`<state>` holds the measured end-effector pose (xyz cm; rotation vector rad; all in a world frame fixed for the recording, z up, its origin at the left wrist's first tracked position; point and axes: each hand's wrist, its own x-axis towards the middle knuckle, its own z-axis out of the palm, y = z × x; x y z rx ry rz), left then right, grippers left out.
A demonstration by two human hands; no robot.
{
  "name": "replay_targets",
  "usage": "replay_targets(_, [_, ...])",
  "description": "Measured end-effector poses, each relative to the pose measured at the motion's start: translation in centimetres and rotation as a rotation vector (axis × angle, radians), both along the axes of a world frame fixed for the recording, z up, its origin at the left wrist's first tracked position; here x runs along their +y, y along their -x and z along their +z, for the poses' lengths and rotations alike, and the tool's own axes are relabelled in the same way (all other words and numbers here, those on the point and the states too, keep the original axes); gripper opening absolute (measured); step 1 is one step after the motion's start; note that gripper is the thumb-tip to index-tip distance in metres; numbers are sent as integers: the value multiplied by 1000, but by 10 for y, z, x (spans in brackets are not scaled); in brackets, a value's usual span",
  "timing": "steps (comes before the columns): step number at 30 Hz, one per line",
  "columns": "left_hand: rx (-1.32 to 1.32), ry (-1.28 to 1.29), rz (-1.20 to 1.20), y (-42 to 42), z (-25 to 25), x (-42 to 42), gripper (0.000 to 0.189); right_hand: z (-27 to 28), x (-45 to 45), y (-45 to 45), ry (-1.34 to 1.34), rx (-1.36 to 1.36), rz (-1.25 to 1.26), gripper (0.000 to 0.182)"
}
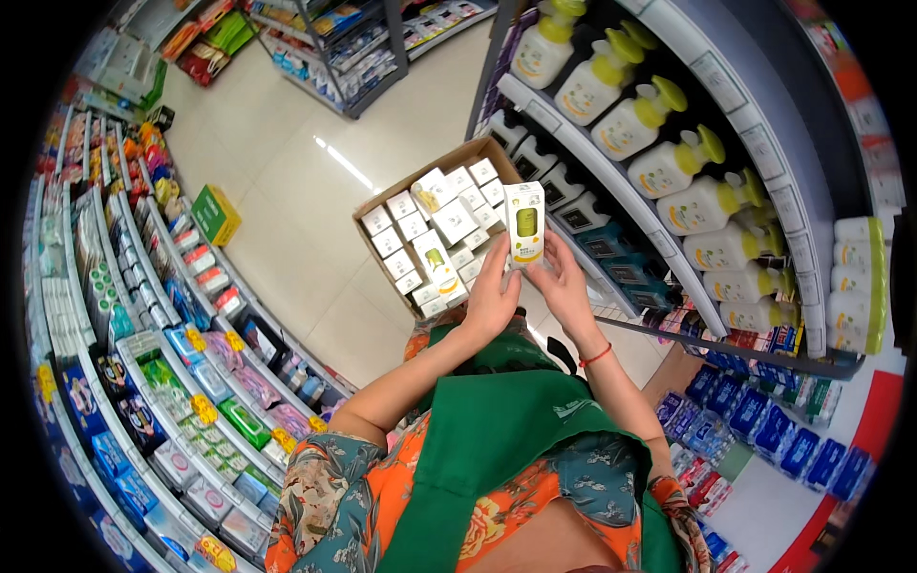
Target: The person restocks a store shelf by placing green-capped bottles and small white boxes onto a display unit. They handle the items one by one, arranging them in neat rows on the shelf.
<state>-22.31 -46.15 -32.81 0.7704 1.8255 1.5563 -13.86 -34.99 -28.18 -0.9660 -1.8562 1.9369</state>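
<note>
Between my two hands I hold up a small white product carton (527,243) with a green and yellow print on its front. My left hand (494,290) grips its left side, and my right hand (562,276) supports the lower right edge. Beyond them sits an opened cardboard box (387,281) filled with several similar white cartons, most standing on end. One carton (438,266) lies across the others with its printed front upward. Another carton (434,190) lies near the box's far side. What the cardboard box rests on is hidden.
To the right, a shelf unit (666,240) carries white pump bottles (627,127) with yellow-green tops, above darker bottles (566,193). Shelves of packaged goods (215,408) curve along the left. A green and yellow box (216,215) stands at the left shelf's edge. Wrapped packs (781,430) lie at lower right.
</note>
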Motion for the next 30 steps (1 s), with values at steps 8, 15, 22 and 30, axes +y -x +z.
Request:
replay_targets(8, [118,-125,-134,-19,57,15,63,42,-7,-38,-129,112,-168,67])
replay_targets(15, [376,-291,-257,-45,121,46,67,112,0,-83,-427,146,-290,72])
replay_targets(22, [511,-485,-382,-86,166,78,71,153,7,-134,-681,190,-404,78])
replay_targets(30, [506,-479,-464,-137,183,90,71,165,9,-187,-715,216,-494,79])
